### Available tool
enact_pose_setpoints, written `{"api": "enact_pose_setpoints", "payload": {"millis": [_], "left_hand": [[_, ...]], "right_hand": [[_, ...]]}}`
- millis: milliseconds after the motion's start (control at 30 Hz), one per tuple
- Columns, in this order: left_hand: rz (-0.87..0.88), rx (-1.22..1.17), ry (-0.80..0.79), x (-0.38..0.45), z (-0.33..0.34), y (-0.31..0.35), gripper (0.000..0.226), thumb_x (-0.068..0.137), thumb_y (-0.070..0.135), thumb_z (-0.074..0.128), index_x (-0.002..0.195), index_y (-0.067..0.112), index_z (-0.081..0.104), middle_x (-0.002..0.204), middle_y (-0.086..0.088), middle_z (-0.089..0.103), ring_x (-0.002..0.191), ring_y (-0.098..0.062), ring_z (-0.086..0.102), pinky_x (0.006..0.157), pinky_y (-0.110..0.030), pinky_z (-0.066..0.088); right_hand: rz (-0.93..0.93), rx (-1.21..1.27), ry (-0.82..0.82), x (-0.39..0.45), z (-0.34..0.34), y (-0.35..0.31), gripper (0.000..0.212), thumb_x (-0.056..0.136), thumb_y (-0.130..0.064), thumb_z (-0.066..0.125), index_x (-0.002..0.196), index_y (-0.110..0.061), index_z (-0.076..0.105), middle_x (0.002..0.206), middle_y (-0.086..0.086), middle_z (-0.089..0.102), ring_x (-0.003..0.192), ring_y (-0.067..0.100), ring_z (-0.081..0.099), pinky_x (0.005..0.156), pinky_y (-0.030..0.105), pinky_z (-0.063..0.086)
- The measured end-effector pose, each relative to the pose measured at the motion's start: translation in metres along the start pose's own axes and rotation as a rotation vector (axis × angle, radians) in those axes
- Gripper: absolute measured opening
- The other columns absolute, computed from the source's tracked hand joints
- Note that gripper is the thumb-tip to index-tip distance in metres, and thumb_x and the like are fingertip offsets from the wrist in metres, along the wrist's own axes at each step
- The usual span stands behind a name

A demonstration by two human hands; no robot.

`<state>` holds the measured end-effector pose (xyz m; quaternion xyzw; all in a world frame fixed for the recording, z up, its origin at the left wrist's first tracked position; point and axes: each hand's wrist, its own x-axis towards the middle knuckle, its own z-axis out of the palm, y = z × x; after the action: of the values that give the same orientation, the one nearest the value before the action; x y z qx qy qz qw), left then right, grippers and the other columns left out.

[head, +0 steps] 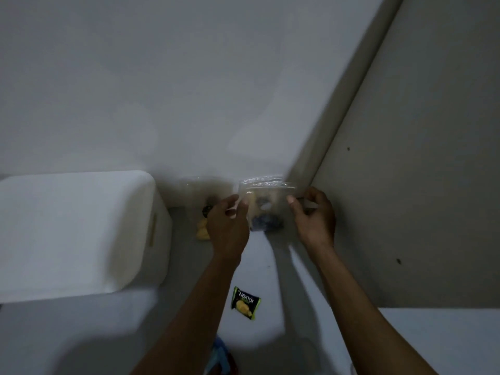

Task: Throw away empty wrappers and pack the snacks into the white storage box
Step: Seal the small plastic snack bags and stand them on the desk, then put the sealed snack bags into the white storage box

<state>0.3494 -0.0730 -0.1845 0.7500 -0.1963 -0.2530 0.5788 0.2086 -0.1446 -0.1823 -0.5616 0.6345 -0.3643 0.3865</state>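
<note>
I hold a clear plastic bag [266, 204] with blurred dark and pale snacks inside, up near the wall. My left hand [228, 226] pinches its left edge and my right hand [315, 215] pinches its right edge. The white storage box [73, 234] stands at the left with its lid on. A green and black Nextar snack packet [245, 302] lies on the pale floor between my forearms. Yellow snack pieces [202, 231] and a dark item [207, 210] lie beside my left hand, partly hidden by it.
A white wall fills the upper view. A beige panel [405, 185] rises at the right, meeting the wall in a corner. Another clear container [194, 188] sits blurred against the wall. Blue and red fabric [220, 355] shows at the bottom edge.
</note>
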Motion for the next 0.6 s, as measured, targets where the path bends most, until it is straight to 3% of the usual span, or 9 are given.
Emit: {"api": "enact_pose_setpoints", "payload": {"millis": [100,200,267,333,433,600], "left_hand": [[0.013,0.000,-0.025,-0.018,-0.028,0.011,0.027,0.087,0.033,0.070,0.110,0.019,0.071,0.100,0.003,0.071,0.091,-0.009,0.066,0.069,-0.011,0.049],[0.107,0.046,-0.066,-0.036,-0.070,0.024,0.027,0.087,0.035,0.069,0.110,0.021,0.072,0.098,0.007,0.074,0.088,-0.004,0.069,0.078,-0.025,0.056],[0.158,0.041,-0.117,-0.052,-0.103,0.033,0.026,0.089,0.032,0.068,0.111,0.019,0.071,0.098,0.009,0.074,0.088,0.000,0.069,0.076,-0.018,0.056],[0.176,0.003,-0.147,-0.071,-0.140,0.036,0.021,0.089,0.029,0.069,0.108,0.020,0.072,0.095,0.010,0.073,0.088,0.001,0.068,0.074,-0.014,0.054],[0.181,0.019,-0.184,-0.102,-0.208,0.031,0.021,0.088,0.030,0.069,0.107,0.021,0.072,0.096,0.010,0.072,0.087,0.003,0.066,0.075,-0.012,0.051],[0.167,0.053,-0.131,-0.140,-0.329,-0.001,0.014,0.086,0.026,0.072,0.100,0.024,0.071,0.093,0.007,0.073,0.086,-0.002,0.068,0.073,-0.010,0.050]], "right_hand": [[-0.049,0.047,-0.036,-0.031,-0.004,-0.017,0.044,0.087,-0.030,0.073,0.127,-0.019,0.060,0.118,-0.002,0.063,0.077,0.005,0.059,0.068,0.008,0.044],[-0.074,0.139,-0.094,-0.073,-0.001,-0.043,0.039,0.089,-0.027,0.071,0.125,-0.019,0.060,0.113,-0.002,0.064,0.084,0.001,0.059,0.076,0.019,0.053],[-0.068,0.179,-0.115,-0.104,0.002,-0.055,0.035,0.089,-0.029,0.070,0.122,-0.021,0.062,0.105,-0.006,0.065,0.089,0.005,0.061,0.085,0.037,0.057],[-0.070,0.183,-0.147,-0.141,0.005,-0.066,0.035,0.090,-0.034,0.068,0.122,-0.022,0.063,0.100,-0.012,0.064,0.092,0.008,0.063,0.085,0.045,0.058],[-0.095,0.136,-0.178,-0.208,0.012,-0.071,0.037,0.090,-0.043,0.065,0.123,-0.025,0.063,0.102,-0.012,0.066,0.094,0.010,0.065,0.082,0.047,0.059],[-0.085,0.092,-0.240,-0.313,0.028,-0.066,0.032,0.092,-0.042,0.064,0.120,-0.028,0.063,0.104,-0.010,0.067,0.090,0.010,0.067,0.081,0.046,0.059]]}}
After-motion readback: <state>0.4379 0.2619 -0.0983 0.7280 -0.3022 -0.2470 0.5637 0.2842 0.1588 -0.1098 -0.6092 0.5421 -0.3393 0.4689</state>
